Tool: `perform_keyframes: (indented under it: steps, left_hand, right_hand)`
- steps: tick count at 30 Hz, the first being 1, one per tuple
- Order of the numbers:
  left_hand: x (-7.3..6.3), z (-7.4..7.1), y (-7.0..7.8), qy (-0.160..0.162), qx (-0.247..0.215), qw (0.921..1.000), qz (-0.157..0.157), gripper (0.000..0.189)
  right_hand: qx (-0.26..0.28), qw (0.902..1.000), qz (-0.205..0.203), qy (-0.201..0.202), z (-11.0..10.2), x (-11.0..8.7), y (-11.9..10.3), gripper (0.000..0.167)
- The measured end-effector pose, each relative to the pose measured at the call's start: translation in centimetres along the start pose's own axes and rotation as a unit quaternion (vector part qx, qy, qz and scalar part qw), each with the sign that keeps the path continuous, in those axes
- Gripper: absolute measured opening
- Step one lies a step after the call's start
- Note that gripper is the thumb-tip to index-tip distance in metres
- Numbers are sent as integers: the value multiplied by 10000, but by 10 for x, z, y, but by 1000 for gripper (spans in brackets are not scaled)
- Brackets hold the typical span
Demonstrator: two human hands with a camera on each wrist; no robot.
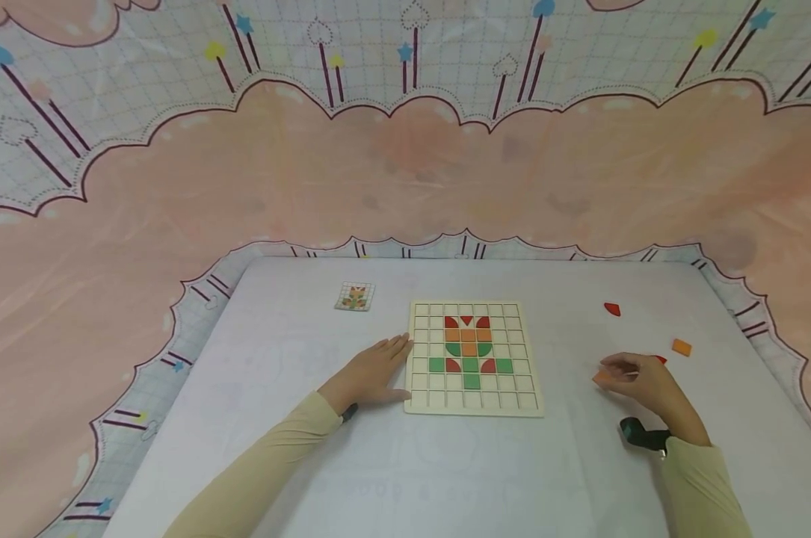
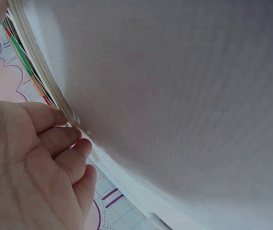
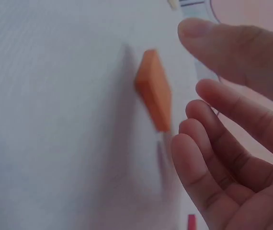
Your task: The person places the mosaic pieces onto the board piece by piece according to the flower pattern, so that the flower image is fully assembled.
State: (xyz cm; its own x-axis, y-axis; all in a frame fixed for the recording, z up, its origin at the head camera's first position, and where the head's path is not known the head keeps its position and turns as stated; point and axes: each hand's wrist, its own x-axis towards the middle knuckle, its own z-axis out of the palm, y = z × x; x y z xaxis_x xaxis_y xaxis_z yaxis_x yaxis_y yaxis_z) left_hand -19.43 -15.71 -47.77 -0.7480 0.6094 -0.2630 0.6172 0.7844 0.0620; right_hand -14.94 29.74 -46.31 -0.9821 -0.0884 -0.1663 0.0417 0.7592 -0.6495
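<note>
A pale wooden grid board point(image 1: 421, 403) lies on the table, with red, orange and green tiles point(image 1: 469, 349) in its cells forming a flower-like pattern. My left hand point(image 1: 371, 373) rests at the board's left side, fingertips and thumb touching its edge. In the left wrist view, the fingers point(image 2: 62, 139) lie along that edge. Over on the right, my right hand point(image 1: 637, 381) is above an orange square tile point(image 3: 155, 91). The right wrist view shows a gap between its thumb and fingers, with the tile on the table just beyond the fingertips.
Another orange tile point(image 1: 682, 347) and a red rounded tile point(image 1: 612, 308) lie loose on the right. Part of one more red piece point(image 1: 661, 359) shows behind the right hand. A small pattern card point(image 1: 355, 296) lies beyond the left hand on the white table point(image 1: 277, 336).
</note>
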Motion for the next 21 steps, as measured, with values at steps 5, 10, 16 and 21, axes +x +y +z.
perform_keyframes:
  steps: [5,10,16,21]
  left_hand:
    - [-1,-1,1,-82,-65,9999,-77,90]
    - [-1,-2,2,-68,21,9999,-75,90]
    - [-1,1,2,-97,14,9999,-58,92]
    - [-1,1,1,-51,109,9999,-72,91]
  right_hand:
    - [-153,9998,-3,120,4,0,9,44]
    - [-254,9996,-15,117,5,1,13,38]
    - [-476,9986,-209,-23,6,7,13,30]
    - [-544,9976,-375,-183,6,17,6,26]
